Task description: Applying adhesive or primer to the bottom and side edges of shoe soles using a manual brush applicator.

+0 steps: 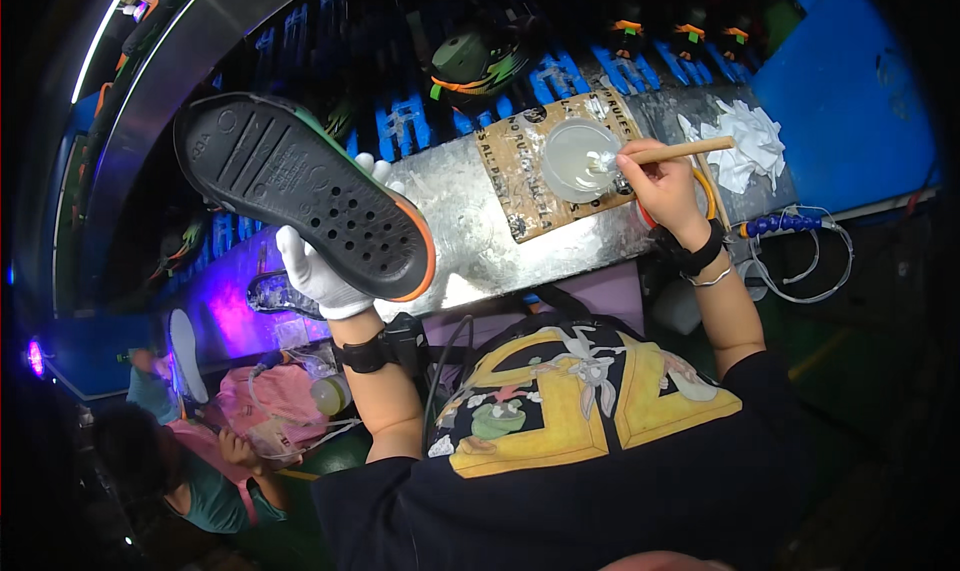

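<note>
My left hand (325, 279), in a white glove, is closed round a large black shoe sole (300, 186). The sole is held up at a slant, its ridged and perforated face showing, with orange and green along its edge. My bare right hand (660, 186) grips a brush (685, 151) by its light wooden handle. The brush's whitened head is at the right side of a round bowl (560, 176) holding pale, cloudy liquid. Under the bowl lies a piece of printed brown cardboard (510, 196) with white smears.
Crumpled white paper (745, 146) lies right of the bowl. Black, green and orange shoes (478, 66) stand on blue racks beyond the metal bench (450, 251). Another dark sole (282, 293) rests near my left hand. A blue segmented hose (785, 224) is at right; a co-worker (215, 471) sits at lower left.
</note>
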A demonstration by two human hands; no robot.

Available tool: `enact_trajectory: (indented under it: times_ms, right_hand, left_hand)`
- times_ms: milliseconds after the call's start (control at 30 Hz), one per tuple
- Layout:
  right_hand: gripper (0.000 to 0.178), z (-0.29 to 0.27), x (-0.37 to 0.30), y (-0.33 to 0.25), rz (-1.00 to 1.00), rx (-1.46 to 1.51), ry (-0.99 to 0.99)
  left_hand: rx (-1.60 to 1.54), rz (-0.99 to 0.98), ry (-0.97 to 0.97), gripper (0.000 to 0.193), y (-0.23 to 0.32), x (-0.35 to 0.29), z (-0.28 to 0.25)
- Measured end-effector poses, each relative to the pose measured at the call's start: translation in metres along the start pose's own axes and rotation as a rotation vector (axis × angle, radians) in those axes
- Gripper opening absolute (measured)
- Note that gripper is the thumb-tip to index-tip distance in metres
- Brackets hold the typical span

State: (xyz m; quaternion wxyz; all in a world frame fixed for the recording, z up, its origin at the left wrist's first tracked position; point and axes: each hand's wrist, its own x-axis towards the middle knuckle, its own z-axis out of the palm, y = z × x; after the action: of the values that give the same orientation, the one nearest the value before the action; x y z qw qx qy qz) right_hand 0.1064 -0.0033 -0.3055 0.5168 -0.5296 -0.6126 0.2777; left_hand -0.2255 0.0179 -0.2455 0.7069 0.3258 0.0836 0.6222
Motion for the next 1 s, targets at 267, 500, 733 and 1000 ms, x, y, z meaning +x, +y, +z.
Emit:
enact_trajectory:
  times_ms: [267,500,733,1000]
  right_hand:
    - [0.006,-0.002,0.005,-0.063,-0.108,0.206,0.058]
    - [0.01,0.015,0.011,-0.113,-0.405,0.219,-0.124]
    - [0.006,0.026,0.011,-0.107,-0.404,0.168,-0.186]
    - [0.006,0.026,0.0,-0.109,-0.238,0.374,-0.195]
  left_hand:
    - [0.208,-0.035,-0.071,0.069,-0.011,0.025,0.005]
    - [0.637,0.105,-0.035,0.053,-0.029,0.043,0.066]
    - [0.848,0.173,-0.125,0.05,-0.028,0.049,0.081]
    - [0.988,0.144,-0.101,0.058,-0.033,0.049,0.085]
